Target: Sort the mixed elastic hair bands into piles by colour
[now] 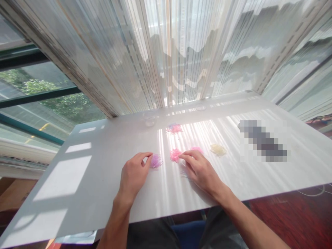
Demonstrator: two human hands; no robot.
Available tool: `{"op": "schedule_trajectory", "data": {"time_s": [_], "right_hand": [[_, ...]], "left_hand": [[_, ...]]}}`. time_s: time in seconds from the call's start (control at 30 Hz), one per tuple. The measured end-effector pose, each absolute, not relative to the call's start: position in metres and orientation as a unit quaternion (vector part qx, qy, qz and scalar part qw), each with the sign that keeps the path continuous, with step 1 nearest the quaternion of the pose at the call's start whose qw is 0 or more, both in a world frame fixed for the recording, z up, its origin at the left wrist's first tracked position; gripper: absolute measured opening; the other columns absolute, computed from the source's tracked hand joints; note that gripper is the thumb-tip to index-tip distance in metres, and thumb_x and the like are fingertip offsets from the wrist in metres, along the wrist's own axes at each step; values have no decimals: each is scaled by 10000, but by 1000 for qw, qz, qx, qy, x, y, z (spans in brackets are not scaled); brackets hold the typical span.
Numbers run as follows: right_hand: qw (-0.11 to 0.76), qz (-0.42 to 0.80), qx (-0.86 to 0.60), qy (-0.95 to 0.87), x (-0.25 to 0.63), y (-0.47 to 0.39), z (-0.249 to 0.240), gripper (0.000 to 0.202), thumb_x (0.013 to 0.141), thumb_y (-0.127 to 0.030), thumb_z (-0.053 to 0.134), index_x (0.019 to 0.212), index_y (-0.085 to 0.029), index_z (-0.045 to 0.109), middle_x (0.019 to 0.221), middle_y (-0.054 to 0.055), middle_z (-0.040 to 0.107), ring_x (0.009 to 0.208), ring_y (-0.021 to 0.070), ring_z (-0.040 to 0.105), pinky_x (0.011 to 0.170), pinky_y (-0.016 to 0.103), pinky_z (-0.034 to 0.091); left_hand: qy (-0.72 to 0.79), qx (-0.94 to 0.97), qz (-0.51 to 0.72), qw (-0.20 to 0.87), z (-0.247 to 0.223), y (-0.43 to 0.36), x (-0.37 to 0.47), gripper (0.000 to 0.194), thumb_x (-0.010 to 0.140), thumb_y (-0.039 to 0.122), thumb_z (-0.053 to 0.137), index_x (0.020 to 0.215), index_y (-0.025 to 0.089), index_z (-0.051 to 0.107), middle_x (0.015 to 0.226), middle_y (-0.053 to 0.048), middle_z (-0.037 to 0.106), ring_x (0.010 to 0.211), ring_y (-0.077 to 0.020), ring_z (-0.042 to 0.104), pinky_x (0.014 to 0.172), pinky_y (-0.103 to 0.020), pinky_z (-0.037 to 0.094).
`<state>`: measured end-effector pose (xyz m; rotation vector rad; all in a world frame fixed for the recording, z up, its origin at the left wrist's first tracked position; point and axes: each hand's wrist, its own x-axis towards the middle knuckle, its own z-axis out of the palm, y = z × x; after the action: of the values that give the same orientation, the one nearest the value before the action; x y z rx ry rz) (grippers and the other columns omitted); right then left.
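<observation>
My left hand (134, 172) is on the table with thumb and forefinger pinched together at the left edge of a small heap of thin purple strands (156, 160). My right hand (203, 172) also makes a pinch, its fingertips at the right side of a bright pink heap of strands (175, 155). What either pinch holds is too small to make out. Partly behind the right hand lies a paler pink heap (197, 150). A few dark thin strands (183, 174) lie beside the right hand's fingers. Farther back sits a mixed pink and blue heap (174, 129).
A yellowish heap of strands (218, 149) lies right of my right hand. Clear round objects (150, 121) stand toward the back of the white table (103, 193). A blurred-out dark shape (263, 140) lies at the right. Sheer curtains (166, 52) hang behind the table.
</observation>
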<state>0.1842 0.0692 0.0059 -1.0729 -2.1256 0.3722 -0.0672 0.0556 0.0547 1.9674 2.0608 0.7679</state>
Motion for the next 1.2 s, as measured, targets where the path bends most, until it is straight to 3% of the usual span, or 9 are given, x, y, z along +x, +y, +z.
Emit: {"op": "schedule_trajectory", "data": {"time_s": [0.3, 0.63, 0.77, 0.87, 1.0, 1.2], "right_hand": [[387, 149, -426, -804, 198, 44, 3, 264, 1008, -168, 512, 1189, -247, 687, 1052, 102, 713, 969, 264, 697, 822, 426, 621], [366, 167, -468, -787, 217, 24, -4, 188, 1025, -250, 555, 1177, -217, 660, 1038, 94, 670, 955, 240, 682, 830, 393, 600], [333, 183, -469, -797, 217, 20, 0, 227, 962, -262, 657, 1183, -210, 648, 1042, 92, 657, 958, 255, 666, 820, 401, 595], [314, 186, -472, -802, 215, 20, 4, 220, 923, -234, 704, 1135, -211, 651, 1022, 81, 655, 957, 260, 654, 840, 412, 584], [315, 179, -479, -799, 212, 20, 5, 136, 919, -204, 695, 1051, -206, 661, 968, 68, 654, 931, 255, 645, 828, 409, 573], [326, 169, -484, -794, 209, 22, 3, 95, 924, -211, 683, 1018, -213, 671, 937, 62, 656, 908, 253, 646, 805, 399, 566]], "left_hand": [[685, 699, 186, 90, 56, 49, -86, 231, 952, 373, 577, 980, 296, 793, 993, 29, 801, 646, -152, 638, 694, -279, 505], [651, 683, 322, 73, 50, 11, -74, 212, 988, 326, 571, 1056, 243, 753, 969, -7, 787, 609, -135, 615, 696, -265, 542], [594, 742, 282, 131, 34, -2, -36, 215, 974, 261, 594, 1167, 254, 688, 1036, -1, 759, 603, -123, 617, 696, -268, 563], [585, 758, 258, 128, 23, -2, -12, 281, 955, 237, 620, 1234, 250, 653, 1103, -19, 747, 724, -158, 689, 748, -287, 586], [571, 772, 254, 119, 20, -3, 2, 232, 973, 226, 599, 1194, 260, 661, 1090, -19, 738, 915, -194, 731, 783, -283, 587], [611, 733, 298, 36, 25, 2, -29, 171, 963, 217, 620, 1111, 252, 697, 1012, 4, 753, 666, -146, 663, 684, -266, 540]]}}
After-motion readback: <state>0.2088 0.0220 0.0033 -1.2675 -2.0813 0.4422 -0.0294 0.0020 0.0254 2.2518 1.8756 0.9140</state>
